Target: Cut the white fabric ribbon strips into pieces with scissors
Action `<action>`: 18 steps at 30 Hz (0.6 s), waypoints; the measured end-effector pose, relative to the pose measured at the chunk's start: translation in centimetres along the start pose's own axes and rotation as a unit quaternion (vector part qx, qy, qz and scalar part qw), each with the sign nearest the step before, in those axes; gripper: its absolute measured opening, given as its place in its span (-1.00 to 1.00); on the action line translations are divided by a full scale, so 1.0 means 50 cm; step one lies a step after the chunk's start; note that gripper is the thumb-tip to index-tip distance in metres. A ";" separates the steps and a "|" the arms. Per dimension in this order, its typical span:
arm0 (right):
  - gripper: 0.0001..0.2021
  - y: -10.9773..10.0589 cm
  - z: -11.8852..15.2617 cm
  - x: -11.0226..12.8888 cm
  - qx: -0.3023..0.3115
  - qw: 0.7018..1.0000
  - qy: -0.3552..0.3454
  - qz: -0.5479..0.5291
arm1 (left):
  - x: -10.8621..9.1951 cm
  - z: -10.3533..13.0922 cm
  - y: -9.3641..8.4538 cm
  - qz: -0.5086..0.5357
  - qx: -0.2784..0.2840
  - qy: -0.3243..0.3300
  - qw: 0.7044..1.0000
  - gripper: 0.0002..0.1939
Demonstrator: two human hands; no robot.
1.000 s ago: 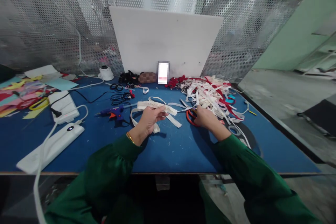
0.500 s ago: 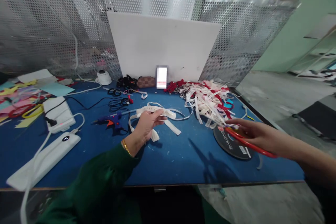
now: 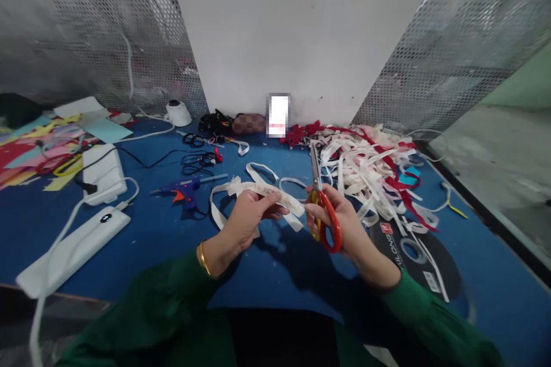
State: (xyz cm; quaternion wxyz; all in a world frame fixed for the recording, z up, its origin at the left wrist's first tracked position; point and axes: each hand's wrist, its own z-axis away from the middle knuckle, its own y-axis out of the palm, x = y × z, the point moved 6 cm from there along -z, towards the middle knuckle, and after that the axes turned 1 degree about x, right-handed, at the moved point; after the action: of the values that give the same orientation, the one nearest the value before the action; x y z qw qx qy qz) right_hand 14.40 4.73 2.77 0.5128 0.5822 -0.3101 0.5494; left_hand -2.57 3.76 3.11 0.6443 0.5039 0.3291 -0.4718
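Between the thumb and fingers of my left hand (image 3: pixel 247 219) is a white ribbon (image 3: pixel 275 191) with faint lettering along it. More of the ribbon loops behind that hand on the blue table. My right hand (image 3: pixel 340 221) holds scissors (image 3: pixel 326 213) with red and yellow handles, the blades pointing up and away from me. Its fingertips meet the ribbon's right end; whether they pinch it is hard to make out. A blue glue gun (image 3: pixel 185 192) with an orange trigger lies to the left of the ribbon.
At the right a heap of white and red ribbon scraps (image 3: pixel 365 166) lies beside a black spool (image 3: pixel 430 264). A power strip (image 3: pixel 103 175), a white power bank (image 3: pixel 73 255) and coloured paper (image 3: pixel 38 146) are on the left. A white board (image 3: pixel 293 51) stands at the back.
My right hand has come in from the right with the scissors, away from the spool, to the ribbon's end. My left hand still holds the ribbon. The view has shifted.
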 end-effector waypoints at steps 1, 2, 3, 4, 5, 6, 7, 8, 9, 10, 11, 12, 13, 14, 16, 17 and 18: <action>-0.53 -0.002 0.004 -0.009 -0.002 1.000 0.014 -0.011 | 0.005 -0.001 0.001 -0.006 0.003 -0.007 1.000 -0.74; -0.53 -0.003 0.008 -0.014 -0.004 0.999 0.025 -0.021 | 0.009 -0.001 0.001 -0.012 0.004 -0.013 1.000 -0.74; -0.53 -0.003 0.012 -0.016 -0.006 0.999 0.031 -0.027 | 0.014 -0.002 0.001 -0.018 0.006 -0.020 1.000 -0.73; -0.52 -0.002 0.014 -0.016 -0.007 0.999 0.034 -0.027 | 0.018 -0.002 0.001 -0.022 0.006 -0.025 0.999 -0.73; -0.51 0.000 0.015 -0.015 -0.007 0.999 0.033 -0.023 | 0.022 -0.003 0.002 -0.022 0.008 -0.031 0.999 -0.72; -0.51 0.001 0.015 -0.013 -0.009 0.999 0.028 -0.018 | 0.026 -0.003 0.002 -0.020 0.011 -0.035 0.999 -0.72; -0.51 0.001 0.013 -0.011 -0.012 1.000 0.023 -0.012 | 0.029 -0.002 0.003 -0.017 0.014 -0.036 0.999 -0.72; -0.51 0.000 0.012 -0.009 -0.016 1.000 0.018 -0.008 | 0.032 -0.002 0.005 -0.015 0.019 -0.035 0.999 -0.72; -0.52 -0.001 0.010 -0.009 -0.021 1.000 0.014 -0.005 | 0.034 -0.001 0.008 -0.018 0.025 -0.034 0.999 -0.72; -0.52 -0.001 0.009 -0.009 -0.023 1.000 0.012 -0.003 | 0.037 0.001 0.011 -0.025 0.033 -0.035 0.999 -0.71; -0.52 -0.001 0.009 -0.010 -0.024 1.000 0.011 0.000 | 0.041 0.003 0.015 -0.034 0.042 -0.038 0.998 -0.71; -0.52 0.000 0.009 -0.012 -0.022 1.000 0.011 0.003 | 0.044 0.005 0.020 -0.041 0.051 -0.044 0.997 -0.70; -0.52 0.002 0.009 -0.013 -0.018 1.000 0.010 0.009 | 0.048 0.007 0.024 -0.045 0.057 -0.049 0.996 -0.70; -0.52 0.004 0.010 -0.014 -0.014 1.000 0.009 0.016 | 0.050 0.009 0.026 -0.045 0.060 -0.053 0.996 -0.70; -0.53 0.009 0.011 -0.011 -0.007 0.999 0.004 0.037 | 0.049 0.011 0.026 -0.039 0.051 -0.052 0.997 -0.70; -0.53 0.009 0.012 -0.008 -0.003 0.999 0.000 0.053 | 0.046 0.010 0.023 -0.037 0.044 -0.047 0.997 -0.70; -0.54 0.009 0.013 -0.001 0.000 0.997 -0.007 0.073 | 0.040 0.010 0.019 -0.037 0.037 -0.040 0.998 -0.70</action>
State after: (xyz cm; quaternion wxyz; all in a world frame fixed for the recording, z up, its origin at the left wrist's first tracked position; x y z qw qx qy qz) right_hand 14.19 4.01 2.89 0.4695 0.5622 -0.3554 0.5807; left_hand -1.03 2.79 1.76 0.6199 0.4959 0.3040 -0.5267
